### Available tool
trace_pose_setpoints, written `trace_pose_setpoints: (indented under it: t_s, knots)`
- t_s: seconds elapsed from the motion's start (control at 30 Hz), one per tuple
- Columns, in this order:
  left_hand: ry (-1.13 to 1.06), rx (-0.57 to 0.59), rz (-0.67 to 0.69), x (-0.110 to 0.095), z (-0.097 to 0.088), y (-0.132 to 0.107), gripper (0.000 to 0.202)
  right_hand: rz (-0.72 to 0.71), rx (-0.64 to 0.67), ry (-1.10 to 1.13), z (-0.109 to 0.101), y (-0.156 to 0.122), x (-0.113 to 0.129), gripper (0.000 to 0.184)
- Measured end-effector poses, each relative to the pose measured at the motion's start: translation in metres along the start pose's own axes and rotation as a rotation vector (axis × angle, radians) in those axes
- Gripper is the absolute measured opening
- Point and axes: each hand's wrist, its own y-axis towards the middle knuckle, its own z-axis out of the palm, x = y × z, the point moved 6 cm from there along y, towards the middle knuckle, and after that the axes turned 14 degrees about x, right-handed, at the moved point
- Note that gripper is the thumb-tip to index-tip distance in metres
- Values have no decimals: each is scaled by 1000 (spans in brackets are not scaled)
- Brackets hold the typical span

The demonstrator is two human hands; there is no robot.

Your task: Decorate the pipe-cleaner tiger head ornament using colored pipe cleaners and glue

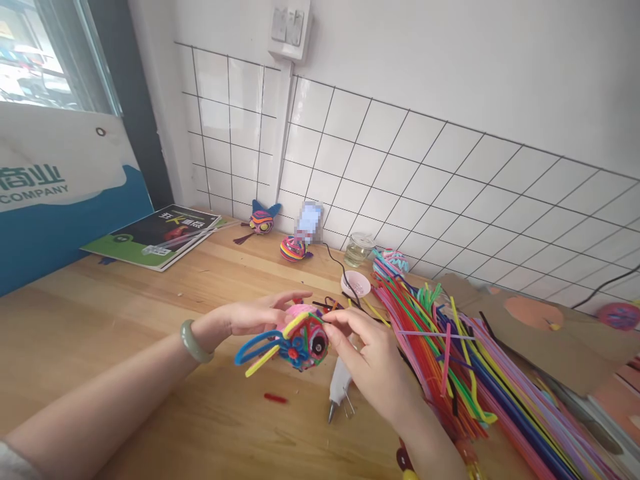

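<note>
A round pipe-cleaner animal figure [303, 347] is held up over the wooden table. It has a pink back, a red and green face, a large black eye, a blue flower with a red centre, and blue and yellow loops sticking out to the left. My left hand [260, 315], with a pale green bangle at its wrist, grips the figure from behind; some fingers are hidden. At the upper edge beside the eye, my right hand [357, 340] pinches thumb and forefinger together. What lies between those fingertips is too small to tell. A white hot glue gun [340, 383] lies below my right hand.
Bundles of coloured pipe cleaners [430, 353] cover the right side, near cardboard [560, 360]. Behind stand a pink bowl [356, 284], a glass jar [359, 250], a phone [309, 221] and finished figures [261, 221]. A magazine [155, 237] lies left; a red piece [275, 398] lies in front.
</note>
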Motion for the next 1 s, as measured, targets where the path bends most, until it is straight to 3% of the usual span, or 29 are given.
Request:
trace_pose_setpoints:
  t_s: [0.13, 0.33, 0.57, 0.83, 1.0]
  knots:
    - [41, 8, -94, 5, 2, 0, 83, -16, 62, -101, 7, -1, 4, 14]
    - [152, -7, -169, 6, 3, 0, 68, 93, 167, -165, 18, 2, -9, 16]
    - [258, -32, -257, 13, -2, 1, 71, 233, 280, -162, 24, 3, -11, 19]
    - [137, 169, -166, 12, 9, 4, 62, 275, 371, 44, 25, 3, -24, 19]
    - [39, 163, -146, 9, 10, 1, 61, 298, 314, 174, 10, -2, -40, 21]
